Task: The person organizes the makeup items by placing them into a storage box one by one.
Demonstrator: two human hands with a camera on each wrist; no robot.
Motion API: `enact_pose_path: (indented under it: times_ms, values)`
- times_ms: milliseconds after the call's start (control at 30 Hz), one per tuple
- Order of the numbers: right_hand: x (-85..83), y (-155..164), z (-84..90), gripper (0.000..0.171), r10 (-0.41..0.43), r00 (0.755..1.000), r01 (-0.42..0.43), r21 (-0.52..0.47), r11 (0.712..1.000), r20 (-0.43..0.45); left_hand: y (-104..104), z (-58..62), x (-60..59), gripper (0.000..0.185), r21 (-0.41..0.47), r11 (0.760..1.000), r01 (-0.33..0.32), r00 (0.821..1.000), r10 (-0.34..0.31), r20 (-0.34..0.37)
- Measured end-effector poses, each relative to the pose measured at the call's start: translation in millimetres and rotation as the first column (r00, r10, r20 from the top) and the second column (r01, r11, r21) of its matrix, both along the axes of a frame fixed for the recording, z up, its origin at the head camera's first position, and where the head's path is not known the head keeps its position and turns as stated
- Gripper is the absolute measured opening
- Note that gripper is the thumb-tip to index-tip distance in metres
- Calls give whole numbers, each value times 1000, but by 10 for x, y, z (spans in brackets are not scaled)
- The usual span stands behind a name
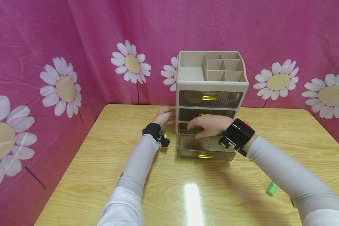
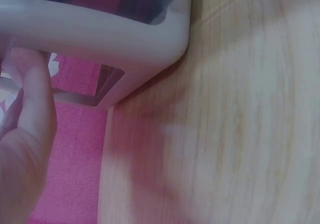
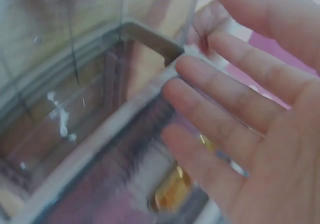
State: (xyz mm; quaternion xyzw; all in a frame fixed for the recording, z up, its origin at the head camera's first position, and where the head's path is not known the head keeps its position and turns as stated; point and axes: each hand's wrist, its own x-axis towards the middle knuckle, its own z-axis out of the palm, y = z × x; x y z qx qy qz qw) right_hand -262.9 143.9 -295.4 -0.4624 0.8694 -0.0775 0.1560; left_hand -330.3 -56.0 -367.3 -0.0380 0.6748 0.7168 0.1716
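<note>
A beige desk organiser (image 1: 212,82) with three smoky clear drawers stands at the back middle of the wooden table (image 1: 107,157). Its bottom drawer (image 1: 204,150) is pulled out toward me and looks empty; the upper two are closed, with gold handles. My right hand (image 1: 207,126) hovers over the open drawer with its fingers (image 3: 225,88) straight and spread, holding nothing. My left hand (image 1: 164,116) rests against the organiser's left side near its base, and the left wrist view shows a finger (image 2: 30,103) by the beige corner (image 2: 160,38).
A small green tube (image 1: 272,189) lies on the table at the right, partly behind my right forearm. Pink cloth with white daisies hangs behind and to the left. The table's front and left stretch show bare wood.
</note>
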Motion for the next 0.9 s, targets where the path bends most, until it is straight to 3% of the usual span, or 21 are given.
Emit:
enact_pose_path:
  times_ms: [100,233,333,500,700,800,900]
  values:
    - [141,146,39,43,-24,992,23,-16,1000,-125,2,-46,-33,42,3,1000,-13,1000,13,-3]
    - [345,372,70,45,-32,958,22,-40,999,-285,0,-166,-147,40,20,1000,-23,1000,23,0]
    - [494,557,93,48,-51,932,25,-76,997,-359,2,-233,-207,40,27,999,-22,1000,22,-2]
    - [716,886,81,53,-117,902,84,-96,992,-415,5,-269,-228,39,24,999,-22,1000,22,-10]
    - [940,1327,-62,59,-189,857,139,-139,980,-479,8,-283,-221,40,20,1000,-19,1000,20,-5]
    - [1038,1523,-153,62,-231,857,192,-132,973,-460,8,-284,-225,40,17,1000,-19,1000,19,-3]
    - [1122,1690,-260,61,-274,872,256,-97,962,-407,3,-269,-229,40,18,1000,-19,1000,19,-4]
